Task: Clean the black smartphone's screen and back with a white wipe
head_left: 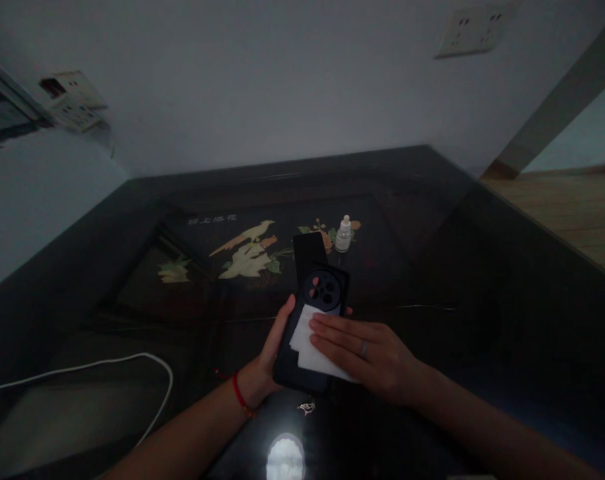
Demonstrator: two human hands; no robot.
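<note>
A dark phone (301, 373) with a large round camera ring lies back side up in my left hand (268, 353), whose thumb runs along its left edge while fingertips show at the right edge. My right hand (367, 350), with a ring on one finger, presses a folded white wipe (310, 357) flat against the phone's back, below the cameras. Past the phone's top end lies a black flat rectangular object (307, 247), partly covered by the phone. Just right of that object stands a small clear dropper bottle (343, 235) with a white cap.
The glossy black table (432, 267) carries a bird-and-flower picture (247, 257). A white cable (97, 362) curves across its left side. Wall sockets (475, 30) sit at upper right, others (77, 100) at upper left. A bright light reflection shows at the near edge.
</note>
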